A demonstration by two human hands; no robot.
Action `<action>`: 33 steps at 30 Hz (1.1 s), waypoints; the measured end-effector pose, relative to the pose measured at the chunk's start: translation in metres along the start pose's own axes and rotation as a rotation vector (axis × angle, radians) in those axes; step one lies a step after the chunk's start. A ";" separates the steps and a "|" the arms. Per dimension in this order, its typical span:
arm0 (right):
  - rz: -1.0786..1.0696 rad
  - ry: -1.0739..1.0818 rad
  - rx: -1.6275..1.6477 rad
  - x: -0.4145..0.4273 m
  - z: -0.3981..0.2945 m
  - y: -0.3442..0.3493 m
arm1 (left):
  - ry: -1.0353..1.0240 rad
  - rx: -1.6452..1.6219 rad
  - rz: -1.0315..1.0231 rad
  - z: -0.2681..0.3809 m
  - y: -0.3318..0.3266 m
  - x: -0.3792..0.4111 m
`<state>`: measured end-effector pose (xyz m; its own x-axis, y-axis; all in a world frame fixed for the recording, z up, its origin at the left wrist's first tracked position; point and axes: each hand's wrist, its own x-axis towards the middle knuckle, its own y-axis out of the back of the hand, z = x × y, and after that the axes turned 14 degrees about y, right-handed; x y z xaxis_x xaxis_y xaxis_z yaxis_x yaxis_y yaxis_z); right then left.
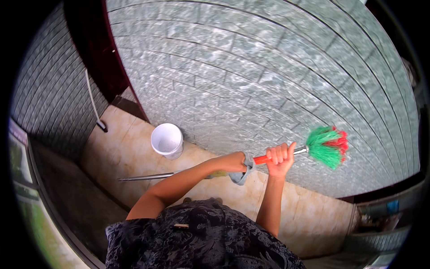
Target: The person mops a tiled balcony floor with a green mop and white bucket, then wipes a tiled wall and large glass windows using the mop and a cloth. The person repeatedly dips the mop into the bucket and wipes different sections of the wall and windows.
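Note:
A long-handled duster with green and red bristles (pixel 326 146) lies across in front of me, its bristle end to the right beside the wall. My right hand (pixel 280 158) grips the handle near the bristles, with the thumb pointing up along a short silver section. A red sleeve (pixel 260 159) of the handle shows between my two hands. My left hand (pixel 233 162) is closed around the handle with a grey cloth (pixel 239 177), part of which hangs below the fist. Past my left forearm, the metal pole (pixel 147 177) sticks out to the left above the floor.
A white plastic bucket (pixel 167 139) stands on the tiled floor (pixel 302 205) by the brick-patterned wall (pixel 215 84). A white-handled tool (pixel 92 97) leans at the far left corner, near a dark red door frame (pixel 116 57). Shelving with assorted items (pixel 379 218) is at lower right.

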<state>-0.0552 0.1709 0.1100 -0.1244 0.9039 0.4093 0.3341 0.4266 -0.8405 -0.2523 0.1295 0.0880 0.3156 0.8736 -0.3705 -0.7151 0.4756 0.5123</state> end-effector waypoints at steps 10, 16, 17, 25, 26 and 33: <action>0.750 0.017 -0.391 0.006 0.032 -0.011 | -0.010 0.156 0.385 -0.024 -0.023 0.000; -0.021 -0.057 0.022 0.028 0.018 -0.002 | -0.020 -0.148 -0.019 0.006 0.025 -0.016; -0.075 -0.082 0.049 0.032 0.029 -0.012 | -0.036 -0.176 -0.010 -0.043 0.011 0.017; 0.678 -0.028 -0.292 0.012 0.043 -0.002 | 0.018 0.129 0.393 -0.030 -0.005 0.000; 0.429 -0.044 -0.152 0.011 0.038 0.011 | 0.036 0.123 0.380 -0.026 -0.005 -0.005; 0.095 -0.098 -0.067 0.024 0.024 -0.005 | -0.018 -0.332 -0.026 -0.025 0.011 0.001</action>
<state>-0.0822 0.1915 0.1157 -0.1784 0.9403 0.2898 0.4102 0.3388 -0.8467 -0.2753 0.1329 0.0738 0.3447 0.8648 -0.3651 -0.8702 0.4402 0.2211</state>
